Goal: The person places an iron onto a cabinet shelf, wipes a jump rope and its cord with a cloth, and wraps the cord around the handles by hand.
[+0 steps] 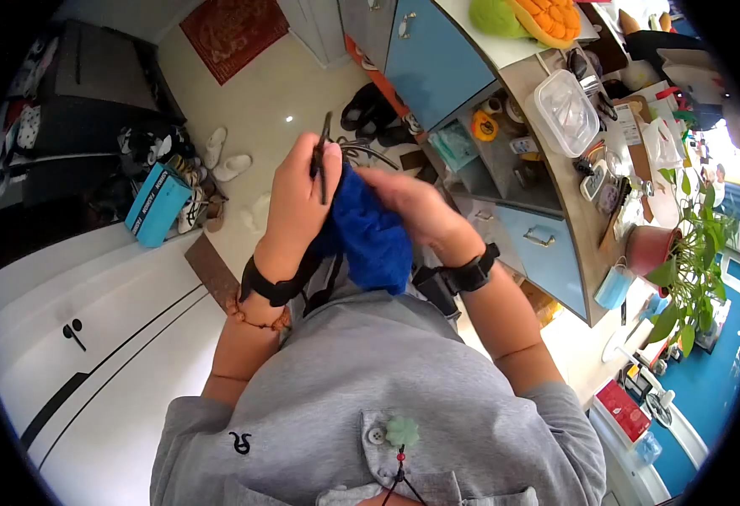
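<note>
In front of my waist, my left hand (pixel 297 202) is closed, pinching a thin dark item (pixel 323 164) between thumb and fingers. Slim dark curved strips (pixel 374 152) stick out past the fingertips; I cannot make out what kind of thing it is. A bunched blue cloth (pixel 378 240) hangs down between my two hands. My right hand (pixel 420 211) grips the top of this cloth from the other side, its fingers partly blurred and hidden by the cloth. Both wrists wear black straps.
On the right, a cluttered counter (pixel 526 93) carries a clear plastic container (pixel 565 114) and a potted plant (pixel 652 249). Blue cabinet doors (pixel 442 63) stand below. Black shoes (pixel 370 110), white slippers (pixel 222 156) and a blue shoebox (pixel 158 205) are on the left and ahead.
</note>
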Demonstrator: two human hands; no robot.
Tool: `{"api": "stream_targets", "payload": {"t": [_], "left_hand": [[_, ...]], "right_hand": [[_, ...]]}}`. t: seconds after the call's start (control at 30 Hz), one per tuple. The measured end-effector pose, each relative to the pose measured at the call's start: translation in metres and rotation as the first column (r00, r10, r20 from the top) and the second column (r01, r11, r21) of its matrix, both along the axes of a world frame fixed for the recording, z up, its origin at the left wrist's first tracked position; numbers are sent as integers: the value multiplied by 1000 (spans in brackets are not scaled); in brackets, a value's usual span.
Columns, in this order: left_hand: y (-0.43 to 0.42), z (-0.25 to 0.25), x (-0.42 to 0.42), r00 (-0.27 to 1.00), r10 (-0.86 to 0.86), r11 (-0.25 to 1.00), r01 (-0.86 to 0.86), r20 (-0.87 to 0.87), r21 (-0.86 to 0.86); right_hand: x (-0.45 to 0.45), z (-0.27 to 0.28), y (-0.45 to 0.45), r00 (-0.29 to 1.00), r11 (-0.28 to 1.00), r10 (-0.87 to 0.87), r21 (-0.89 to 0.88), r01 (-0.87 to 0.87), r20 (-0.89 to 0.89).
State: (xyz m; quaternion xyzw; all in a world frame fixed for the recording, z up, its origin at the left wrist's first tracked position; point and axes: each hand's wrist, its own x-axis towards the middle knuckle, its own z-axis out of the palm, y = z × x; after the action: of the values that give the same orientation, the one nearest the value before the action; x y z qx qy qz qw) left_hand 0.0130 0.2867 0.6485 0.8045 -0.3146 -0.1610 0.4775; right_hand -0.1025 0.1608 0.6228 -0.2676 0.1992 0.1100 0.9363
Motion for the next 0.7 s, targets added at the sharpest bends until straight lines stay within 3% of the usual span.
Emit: {"api": "stream_targets", "payload": {"t": [0.07,0.1,0.13,0.17,0.23,0.33,0.37,0.4,0.47,0.53,0.6,0.63,0.7], "left_hand": [[5,-4,1,992,-2,1000,5,124,-22],[8,-7,4,988,16,999,-12,151,-31],[10,-7,9,983,37,998,-29,182,-47],[14,-3,12,992,75,995,-68,101,-68],[22,-12,19,986,158,981,-149,61,-123],[28,-11,16,973,229,963,-229,-15,-145],[33,-21,16,980,197,977,-196,9,-81],[33,-18,14,976,142,987,-127,164,-98],[37,-10,22,955,54,996,-29,291,-88],[43,-13,36,954,48,998,-34,297,-54],[55,-16,49,967,116,993,-109,228,-44],[60,-16,55,971,177,984,-172,159,-48],[73,-11,77,945,316,945,-321,-85,-53]], "right_hand": [[8,4,16,998,943,-40,-330,52,41],[17,5,21,983,774,87,-632,34,161],[15,16,29,984,409,123,-910,69,130],[17,22,40,964,160,140,-966,203,226],[26,15,57,886,-315,237,-831,459,399],[31,9,67,920,-561,304,-734,384,248],[39,0,71,917,-527,263,-751,398,301],[46,-1,71,931,-337,206,-871,357,302],[63,-6,70,962,101,100,-964,245,255],[78,-12,68,920,281,134,-904,321,369],[76,1,59,948,369,305,-929,-27,94],[74,-5,55,928,312,371,-936,-164,-39],[51,-9,49,927,192,371,-971,-143,-63]]}}
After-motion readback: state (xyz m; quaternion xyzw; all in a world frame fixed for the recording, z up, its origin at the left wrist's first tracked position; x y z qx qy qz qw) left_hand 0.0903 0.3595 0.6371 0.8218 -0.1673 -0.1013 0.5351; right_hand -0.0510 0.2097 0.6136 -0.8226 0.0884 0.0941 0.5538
